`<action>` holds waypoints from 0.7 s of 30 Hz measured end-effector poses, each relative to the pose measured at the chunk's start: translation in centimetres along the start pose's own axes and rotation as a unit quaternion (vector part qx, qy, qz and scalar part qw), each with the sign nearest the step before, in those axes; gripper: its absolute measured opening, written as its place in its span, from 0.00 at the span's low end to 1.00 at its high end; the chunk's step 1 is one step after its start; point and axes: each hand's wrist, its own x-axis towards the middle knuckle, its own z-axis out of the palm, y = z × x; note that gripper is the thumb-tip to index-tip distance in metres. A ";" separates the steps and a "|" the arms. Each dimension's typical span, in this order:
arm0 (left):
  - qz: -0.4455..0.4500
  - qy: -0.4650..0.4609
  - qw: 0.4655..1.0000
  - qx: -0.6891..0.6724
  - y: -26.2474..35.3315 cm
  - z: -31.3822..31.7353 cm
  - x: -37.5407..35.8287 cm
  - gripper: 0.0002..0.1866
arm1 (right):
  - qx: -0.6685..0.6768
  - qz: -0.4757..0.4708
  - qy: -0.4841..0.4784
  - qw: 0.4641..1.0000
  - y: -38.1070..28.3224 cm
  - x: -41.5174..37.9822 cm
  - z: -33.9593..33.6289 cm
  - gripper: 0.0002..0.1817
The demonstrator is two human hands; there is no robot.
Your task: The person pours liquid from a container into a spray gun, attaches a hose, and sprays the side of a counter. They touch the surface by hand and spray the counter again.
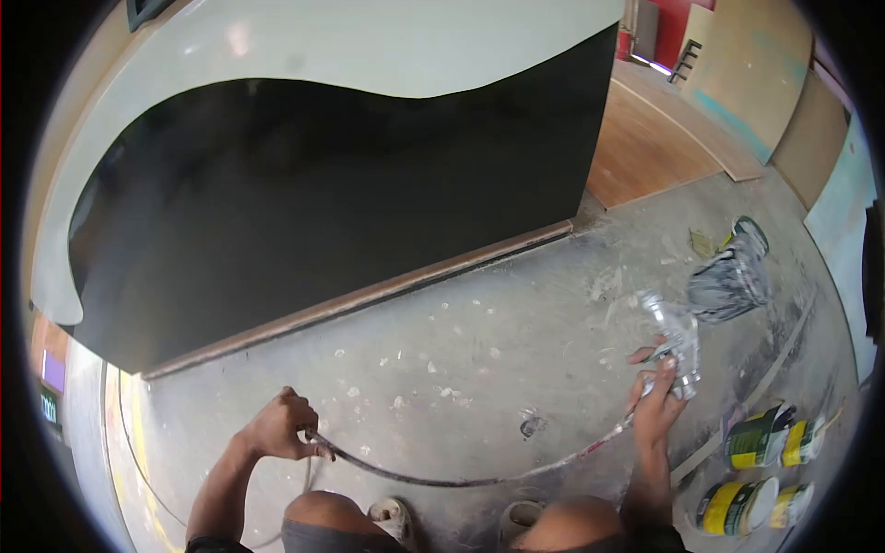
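Note:
My right hand (656,392) is wrapped round the handle of a silver paint spray gun (678,341), whose upper end points up and left. An air hose (442,480) runs from the gun's handle in a low curve above my knees. Its other side passes into my left hand (283,426), where my fingers are closed on it. In front of both hands stands a large panel (350,203), black below a wavy edge and pale grey-white (369,46) above. A brownish ledge (369,300) runs along its lower edge.
Paint-smeared concrete floor (433,369) lies before me. At right are a grey-stained bucket (728,284) and several yellow-green paint cans (761,438). Wooden boards (645,147) lie on the floor behind the panel, and more sheets (751,74) lean upright. Hose (134,452) also trails at left.

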 end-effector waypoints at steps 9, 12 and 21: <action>-0.049 0.084 0.995 0.007 6.3 1.4 -3.4 0.23 | 0.017 0.023 0.184 0.982 2.2 3.7 -3.0 0.19; -0.080 0.074 0.994 0.026 8.7 -0.2 -5.3 0.23 | 0.044 0.062 0.163 0.984 1.7 2.7 -0.7 0.17; -0.192 0.139 0.971 0.027 5.7 5.5 -24.5 0.22 | 0.107 -0.050 -0.179 0.977 1.1 -9.0 12.6 0.17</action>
